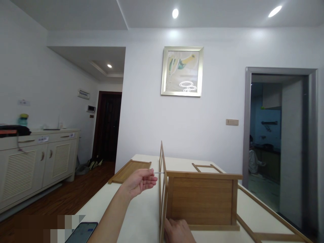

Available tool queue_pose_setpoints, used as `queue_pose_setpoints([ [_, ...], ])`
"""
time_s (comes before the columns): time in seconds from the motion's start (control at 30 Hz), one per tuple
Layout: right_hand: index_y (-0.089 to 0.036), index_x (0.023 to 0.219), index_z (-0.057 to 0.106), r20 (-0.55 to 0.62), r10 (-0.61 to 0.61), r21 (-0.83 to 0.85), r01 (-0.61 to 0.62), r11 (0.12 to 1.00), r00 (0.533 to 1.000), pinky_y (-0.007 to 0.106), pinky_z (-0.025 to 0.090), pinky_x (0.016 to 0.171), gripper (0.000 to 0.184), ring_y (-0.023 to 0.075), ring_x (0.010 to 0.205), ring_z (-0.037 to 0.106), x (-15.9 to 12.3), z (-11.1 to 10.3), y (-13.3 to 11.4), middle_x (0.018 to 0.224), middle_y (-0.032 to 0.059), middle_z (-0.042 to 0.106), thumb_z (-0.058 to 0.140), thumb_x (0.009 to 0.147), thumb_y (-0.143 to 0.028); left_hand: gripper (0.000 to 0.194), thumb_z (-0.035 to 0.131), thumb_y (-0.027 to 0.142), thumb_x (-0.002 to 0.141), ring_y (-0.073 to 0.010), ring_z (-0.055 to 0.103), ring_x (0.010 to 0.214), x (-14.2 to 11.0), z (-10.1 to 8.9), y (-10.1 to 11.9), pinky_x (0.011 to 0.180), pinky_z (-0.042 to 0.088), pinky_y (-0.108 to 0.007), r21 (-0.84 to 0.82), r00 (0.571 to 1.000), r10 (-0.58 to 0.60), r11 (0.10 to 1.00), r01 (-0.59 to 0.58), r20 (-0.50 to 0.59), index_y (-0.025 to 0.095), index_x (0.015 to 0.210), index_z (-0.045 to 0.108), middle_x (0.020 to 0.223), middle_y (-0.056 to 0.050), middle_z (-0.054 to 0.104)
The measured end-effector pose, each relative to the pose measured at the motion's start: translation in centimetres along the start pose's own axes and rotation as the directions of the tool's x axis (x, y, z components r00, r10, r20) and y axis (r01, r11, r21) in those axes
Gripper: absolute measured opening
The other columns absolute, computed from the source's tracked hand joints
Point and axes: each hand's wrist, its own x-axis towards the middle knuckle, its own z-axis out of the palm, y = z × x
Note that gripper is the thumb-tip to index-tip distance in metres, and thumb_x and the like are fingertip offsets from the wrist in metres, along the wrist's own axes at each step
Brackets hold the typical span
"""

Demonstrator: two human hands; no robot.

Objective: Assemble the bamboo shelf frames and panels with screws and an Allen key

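Observation:
My left hand [141, 182] is closed, its thumb and forefinger pinching a thin metal rod-shaped tool [159, 173]. The far tip of that tool meets an upright wooden side frame [163, 192], level with the top edge of a wooden panel piece [202, 202]. This panel piece extends to the right from the frame. Low at the bottom edge, my right hand [179, 231] is curled against the frame where it borders the panel piece. Its fingertips are partly hidden.
Everything stands on a white table [131, 216]. A wooden panel [130, 171] lies at the back left, and a phone [82, 232] lies at the near left. More wooden frame pieces [268, 209] rest at the right. A person [253, 162] is partly visible through the doorway.

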Motion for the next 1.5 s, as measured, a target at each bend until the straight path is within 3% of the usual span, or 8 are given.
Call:
queue_pose_setpoints([
  [0.53, -0.022, 0.087, 0.051, 0.019, 0.008, 0.016, -0.009, 1.0, 1.0, 0.025, 0.029, 0.048, 0.023, 0.0179, 0.058, 0.064, 0.2, -0.2, -0.1, 0.071, -0.0005, 0.069, 0.052, 0.069, -0.008, 0.018, 0.073, 0.018, 0.075, -0.0129, 0.069, 0.061, -0.5, 0.3, 0.5, 0.056, 0.057, -0.019, 0.087, 0.995, 0.085, 0.992, -0.089, 0.046, 0.012, 0.073, 0.057, 0.079, -0.012, 0.074],
  [0.8, -0.022, 0.087, 0.051, 0.031, 0.005, 0.023, -0.006, 1.0, 1.0, 0.025, 0.028, 0.047, 0.024, 0.0179, 0.058, 0.064, 0.1, -0.3, 0.0, 0.071, 0.0, 0.07, 0.053, 0.067, -0.009, 0.025, 0.077, 0.021, 0.073, -0.0134, 0.069, 0.064, -1.0, 1.0, 0.9, 0.06, 0.057, -0.021, 0.145, 0.989, 0.147, 0.979, -0.145, -0.009, 0.011, 0.086, 0.058, 0.076, -0.011, 0.073],
  [1.1, -0.022, 0.086, 0.053, 0.039, 0.004, 0.003, -0.004, 1.0, 0.999, 0.026, 0.025, 0.045, 0.023, 0.0188, 0.057, 0.064, 0.3, -0.1, 0.0, 0.072, -0.0002, 0.07, 0.053, 0.068, -0.008, 0.022, 0.076, 0.025, 0.073, -0.0124, 0.068, 0.064, -0.9, 1.3, 0.9, 0.06, 0.056, -0.02, 0.195, 0.98, 0.176, 0.968, -0.156, -0.088, 0.009, 0.076, 0.06, 0.079, -0.014, 0.073],
  [1.5, -0.022, 0.086, 0.053, 0.04, 0.004, -0.015, -0.003, 1.0, 0.999, 0.027, 0.024, 0.045, 0.023, 0.0187, 0.057, 0.065, 0.3, 0.0, 0.1, 0.071, -0.0009, 0.07, 0.054, 0.069, -0.008, 0.034, 0.084, 0.034, 0.054, -0.0122, 0.062, 0.053, -0.5, 1.1, 0.8, 0.05, 0.048, -0.022, 0.323, 0.93, 0.342, 0.902, -0.285, -0.136, 0.012, 0.07, 0.064, 0.065, -0.005, 0.069],
])
